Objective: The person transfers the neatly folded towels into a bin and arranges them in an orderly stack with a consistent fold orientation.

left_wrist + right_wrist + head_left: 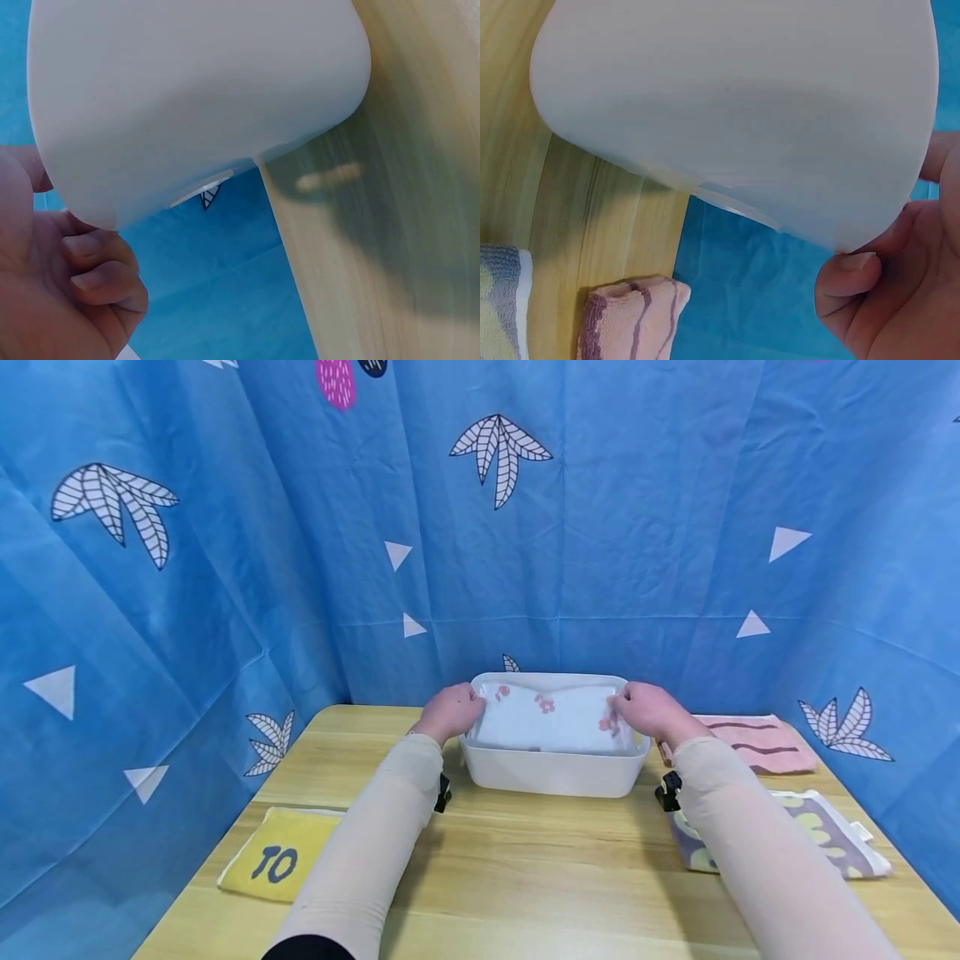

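A white plastic bin (553, 774) stands at the back middle of the table. Inside it lies a white cloth (555, 727) with pink flower prints, spread across the opening. My left hand (452, 712) grips the bin's left rim, and the left wrist view shows curled fingers (105, 277) at the rim corner. On the opposite side, my right hand (654, 710) holds the right rim, with its fingers (847, 285) bent around the corner in the right wrist view.
A folded yellow towel (300, 847) lettered "TO" lies at the left. To the right are a pink towel (765, 745) with dark wavy stripes and a purple towel (810, 827) with yellow-green shapes. Blue curtains (600, 552) hang close behind and beside the wooden table (525, 877).
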`<action>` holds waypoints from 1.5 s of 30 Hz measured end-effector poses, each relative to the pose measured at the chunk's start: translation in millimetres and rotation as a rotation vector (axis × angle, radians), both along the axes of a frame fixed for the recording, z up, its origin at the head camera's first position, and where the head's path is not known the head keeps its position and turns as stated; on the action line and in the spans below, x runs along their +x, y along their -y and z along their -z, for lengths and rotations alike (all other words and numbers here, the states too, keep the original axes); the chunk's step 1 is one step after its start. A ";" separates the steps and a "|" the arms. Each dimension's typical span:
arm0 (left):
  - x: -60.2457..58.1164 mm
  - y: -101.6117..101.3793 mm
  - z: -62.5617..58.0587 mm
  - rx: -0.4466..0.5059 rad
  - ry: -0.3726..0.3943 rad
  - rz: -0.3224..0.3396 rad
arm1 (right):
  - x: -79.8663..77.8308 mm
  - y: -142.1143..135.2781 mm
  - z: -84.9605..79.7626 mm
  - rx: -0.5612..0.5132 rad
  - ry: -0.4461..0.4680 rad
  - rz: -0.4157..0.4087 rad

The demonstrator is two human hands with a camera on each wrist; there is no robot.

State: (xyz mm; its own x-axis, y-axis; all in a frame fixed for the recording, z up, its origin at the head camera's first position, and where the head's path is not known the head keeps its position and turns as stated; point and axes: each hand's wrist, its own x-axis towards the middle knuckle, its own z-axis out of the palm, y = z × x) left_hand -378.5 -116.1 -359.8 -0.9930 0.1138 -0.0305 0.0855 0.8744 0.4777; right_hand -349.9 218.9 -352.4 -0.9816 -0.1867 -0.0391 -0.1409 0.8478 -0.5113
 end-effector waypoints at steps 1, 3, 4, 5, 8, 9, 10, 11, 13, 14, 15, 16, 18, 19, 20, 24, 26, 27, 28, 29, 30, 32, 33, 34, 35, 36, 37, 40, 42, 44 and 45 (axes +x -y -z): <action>-0.2 0.5 0.2 -0.011 -0.006 0.004 | -0.1 -0.5 0.4 0.002 -0.008 0.006; -0.7 1.5 0.9 -0.019 -0.016 0.014 | 0.1 -0.9 1.2 0.009 -0.027 0.017; -0.9 2.0 1.4 -0.019 -0.019 0.021 | 0.2 -1.1 1.6 0.011 -0.035 0.021; -1.1 2.5 1.8 -0.015 -0.020 0.026 | 0.6 -1.1 1.8 0.011 -0.040 0.023; -1.0 3.3 2.4 -0.007 -0.018 0.040 | 1.9 0.0 2.1 0.008 -0.051 0.030; -0.8 3.5 2.5 -0.006 -0.016 0.039 | 2.4 0.6 2.3 0.010 -0.059 0.031; -0.4 3.5 2.4 -0.006 -0.013 0.038 | 2.7 0.9 2.6 0.012 -0.068 0.032; 0.0 3.5 2.3 -0.006 -0.013 0.035 | 3.1 1.1 2.8 0.018 -0.079 0.030; 1.2 3.3 2.1 -0.007 -0.010 0.031 | 3.6 1.4 3.8 0.027 -0.099 0.029; 2.2 3.2 1.8 -0.007 -0.008 0.028 | 4.0 1.4 4.2 0.030 -0.108 0.028; 3.0 3.1 1.7 -0.009 -0.008 0.026 | 4.5 1.5 4.5 0.033 -0.116 0.026; 3.6 2.8 1.4 -0.010 -0.008 0.026 | 5.0 1.3 4.6 0.031 -0.119 0.027; 4.8 2.5 0.9 -0.011 -0.008 0.026 | 5.5 0.8 5.0 0.021 -0.121 0.028; 5.3 2.5 0.8 -0.013 -0.009 0.025 | 5.8 0.5 5.2 0.016 -0.122 0.031; 5.6 2.5 0.8 -0.013 -0.010 0.025 | 5.8 0.1 5.6 0.012 -0.122 0.035; 6.2 2.9 1.1 -0.013 -0.009 0.029 | 5.1 -1.9 7.8 0.010 -0.131 0.053; 6.0 3.3 1.5 -0.011 -0.008 0.031 | 5.3 -2.9 8.4 0.012 -0.134 0.060; 5.8 3.5 1.9 -0.011 -0.007 0.031 | 6.0 -3.5 8.4 0.010 -0.131 0.067; 5.9 3.7 2.3 -0.008 -0.007 0.029 | 6.5 -4.3 8.6 0.009 -0.130 0.072; 6.0 3.9 2.7 -0.006 -0.005 0.028 | 7.2 -5.2 8.9 0.006 -0.124 0.079; 5.8 4.2 3.4 -0.003 -0.004 0.026 | 7.8 -6.2 9.2 0.001 -0.114 0.089; 5.7 4.7 4.6 0.003 0.002 0.019 | 8.8 -8.7 11.1 -0.009 -0.091 0.113; 5.7 5.0 5.0 0.004 0.003 0.018 | 9.1 -10.0 12.5 -0.016 -0.077 0.129; 5.7 5.3 5.4 0.006 0.003 0.017 | 9.2 -10.8 14.1 -0.024 -0.064 0.144; 5.4 5.7 5.9 0.005 0.003 0.017 | 9.3 -11.5 15.8 -0.030 -0.047 0.159; 5.1 5.9 6.3 0.007 0.004 0.016 | 9.3 -12.1 17.4 -0.035 -0.032 0.172; 5.1 6.1 6.3 0.009 0.005 0.018 | 9.2 -12.7 19.2 -0.037 -0.016 0.181; 5.2 6.4 6.3 0.016 0.003 0.030 | 8.6 -13.6 24.1 -0.040 0.041 0.186; 5.7 6.9 6.2 0.028 0.001 0.041 | 7.7 -14.2 26.0 -0.012 0.044 0.166; 6.2 7.7 6.5 0.037 -0.002 0.054 | 7.0 -14.0 26.7 0.017 0.029 0.148; 6.7 8.4 6.7 0.041 -0.008 0.064 | 7.0 -13.7 26.3 0.034 0.011 0.143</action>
